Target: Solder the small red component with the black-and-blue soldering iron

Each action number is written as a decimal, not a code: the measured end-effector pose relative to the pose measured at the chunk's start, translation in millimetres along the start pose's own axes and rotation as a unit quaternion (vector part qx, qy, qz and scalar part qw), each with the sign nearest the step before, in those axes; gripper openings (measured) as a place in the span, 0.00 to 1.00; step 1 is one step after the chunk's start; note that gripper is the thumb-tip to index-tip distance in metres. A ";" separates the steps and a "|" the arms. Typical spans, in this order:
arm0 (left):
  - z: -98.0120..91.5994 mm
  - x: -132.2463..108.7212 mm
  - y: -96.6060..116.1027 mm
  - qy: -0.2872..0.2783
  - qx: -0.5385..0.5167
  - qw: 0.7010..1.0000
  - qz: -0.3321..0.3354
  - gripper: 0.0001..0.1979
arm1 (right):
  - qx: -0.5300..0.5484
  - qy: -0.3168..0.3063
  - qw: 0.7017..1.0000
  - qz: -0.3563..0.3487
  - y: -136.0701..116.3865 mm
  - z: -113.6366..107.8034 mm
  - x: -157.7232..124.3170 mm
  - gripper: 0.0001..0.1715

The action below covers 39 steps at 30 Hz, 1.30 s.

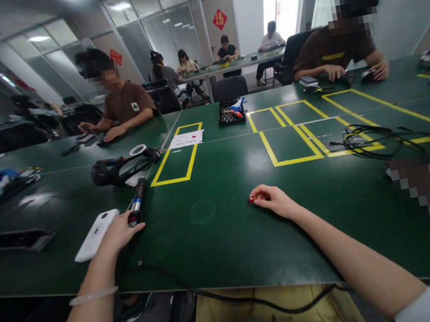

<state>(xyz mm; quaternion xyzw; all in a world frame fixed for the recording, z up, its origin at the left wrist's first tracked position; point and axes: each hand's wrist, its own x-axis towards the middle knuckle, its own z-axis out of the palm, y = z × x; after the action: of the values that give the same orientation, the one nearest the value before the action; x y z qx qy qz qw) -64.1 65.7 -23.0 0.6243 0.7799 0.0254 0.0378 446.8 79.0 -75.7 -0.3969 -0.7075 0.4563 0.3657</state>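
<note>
A dark flashlight-like cylinder [137, 199] with a blue and silver band lies on the green table [227, 231]. The fingers of my left hand [118, 232] are at its near end, with the thumb stretched out beside it. Under that wrist's far side is a white phone-like object [97, 236]. Further right, my right hand [275, 200] rests on the table, its fingertips pinched on a small red and black object [250, 199]. Two faint circles mark the tabletop between the hands.
Beyond the hands are a black headset-like device [122, 169], a white paper [186, 139], a black tray [231, 112] with tools, and yellow tape outlines. Black cables [377, 139] lie at the right. Two people sit across the table; another cable crosses the near edge.
</note>
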 end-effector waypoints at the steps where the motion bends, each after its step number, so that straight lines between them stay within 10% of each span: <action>1: -0.9 -0.4 2.0 -0.002 0.011 1.000 0.005 0.32 | 0.000 0.000 1.000 0.000 -0.3 0.1 -0.1 0.13; 10: 2.9 -17.3 68.9 0.032 0.014 0.999 -0.023 0.33 | 0.028 0.009 1.000 -0.004 0.2 3.4 1.5 0.15; 25: 44.1 -68.1 302.6 0.060 -0.099 0.968 0.222 0.28 | -0.048 0.086 0.994 -0.054 0.9 -1.0 0.8 0.04; 39: 42.0 -82.0 330.4 0.047 -0.081 0.966 0.241 0.25 | -0.120 0.085 0.986 -0.082 7.2 1.4 2.5 0.03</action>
<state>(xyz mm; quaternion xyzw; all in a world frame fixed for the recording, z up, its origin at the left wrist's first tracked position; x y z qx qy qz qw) 278.6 57.8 -33.8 0.7867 0.6026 0.1264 0.0442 446.1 82.7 -82.5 -0.4158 -0.7537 0.3006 0.4107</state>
